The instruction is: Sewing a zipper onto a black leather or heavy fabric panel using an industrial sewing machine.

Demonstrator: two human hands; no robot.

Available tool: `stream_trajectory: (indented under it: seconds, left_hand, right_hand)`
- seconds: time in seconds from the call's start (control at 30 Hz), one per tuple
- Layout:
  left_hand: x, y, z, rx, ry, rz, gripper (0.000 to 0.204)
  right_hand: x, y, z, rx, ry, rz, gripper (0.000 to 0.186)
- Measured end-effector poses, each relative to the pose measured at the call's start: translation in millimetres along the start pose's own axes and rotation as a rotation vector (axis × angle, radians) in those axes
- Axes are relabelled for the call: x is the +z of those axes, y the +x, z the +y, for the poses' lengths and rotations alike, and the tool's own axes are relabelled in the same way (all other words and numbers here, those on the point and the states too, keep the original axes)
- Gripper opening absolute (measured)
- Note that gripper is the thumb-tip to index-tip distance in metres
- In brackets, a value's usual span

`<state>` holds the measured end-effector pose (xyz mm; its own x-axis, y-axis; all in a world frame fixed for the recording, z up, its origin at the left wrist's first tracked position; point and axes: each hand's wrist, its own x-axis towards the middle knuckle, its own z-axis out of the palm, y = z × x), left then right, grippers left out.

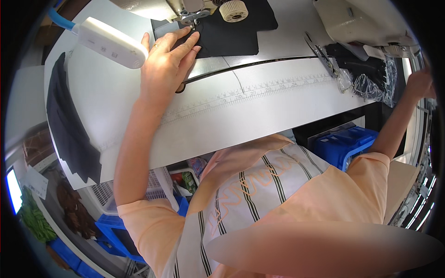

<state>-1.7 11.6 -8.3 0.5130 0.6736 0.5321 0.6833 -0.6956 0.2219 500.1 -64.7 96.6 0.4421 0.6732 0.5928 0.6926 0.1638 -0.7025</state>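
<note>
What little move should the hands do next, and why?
Maybe slide the left hand back slightly, because its fingertips are right by the presser foot, over the black cloth. The right hand is far off, near the picture's edge.

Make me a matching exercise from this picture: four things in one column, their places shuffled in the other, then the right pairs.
Column 1
1. Left hand
2. Right hand
3. White basket
4. Round dial

Column 2
A. Below the table, on the picture's left side
B. On the sewing machine
C. Fingertips at the black cloth near the needle area
D. At the picture's far right edge

Pairs: 1-C, 2-D, 3-A, 4-B
</note>
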Motion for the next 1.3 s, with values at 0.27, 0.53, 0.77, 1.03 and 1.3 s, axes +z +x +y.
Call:
stream_trajectory:
  seconds: [0.27,0.53,0.77,1.03,1.3]
  left_hand:
    - [5,9,1,0.046,-0.073,-0.04,0.024]
    - [-15,8,-2,0.069,-0.052,-0.102,0.032]
    - [-27,2,-11,-0.017,0.113,0.049,0.036]
    - [-4,-1,18,0.079,-0.008,0.025,0.044]
    - [-5,-1,19,0.096,0.016,0.033,0.045]
  right_hand:
    - [223,-13,0,-0.458,-0.347,-0.459,0.027]
    - [206,9,-32,-0.238,-0.757,-0.639,0.022]
    - [114,-96,-73,-0.24,-0.546,-0.598,0.023]
    - [112,-126,-134,-0.497,-0.451,-0.463,0.014]
    - [260,-116,-128,-0.21,0.055,-0.826,0.023]
